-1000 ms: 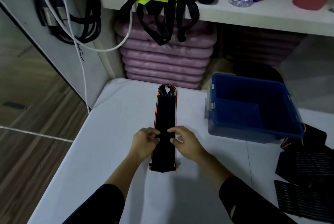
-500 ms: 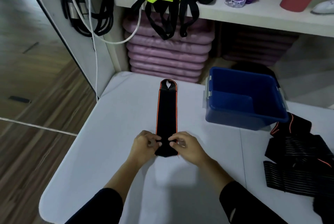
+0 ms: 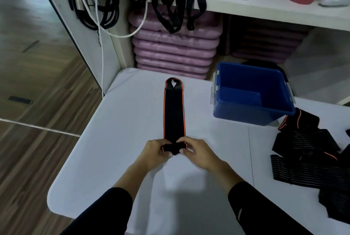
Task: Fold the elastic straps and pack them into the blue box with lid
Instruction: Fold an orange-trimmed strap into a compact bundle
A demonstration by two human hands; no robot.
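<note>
While your left hand (image 3: 154, 152) and right hand (image 3: 197, 152) each pinch the near end of the strap (image 3: 173, 113), fingers curled round a small fold there, the rest lies flat up the middle of the table (image 3: 117, 140), its looped end toward the far edge. Judge it light, soft and springy: a loose fold will likely pop open, so grip at both orange edges, not the centre, and press each turn flat. The box (image 3: 246, 115) stands open near the far right corner, apart from the strap; more straps (image 3: 306, 157) lie heaped by the right edge.
</note>
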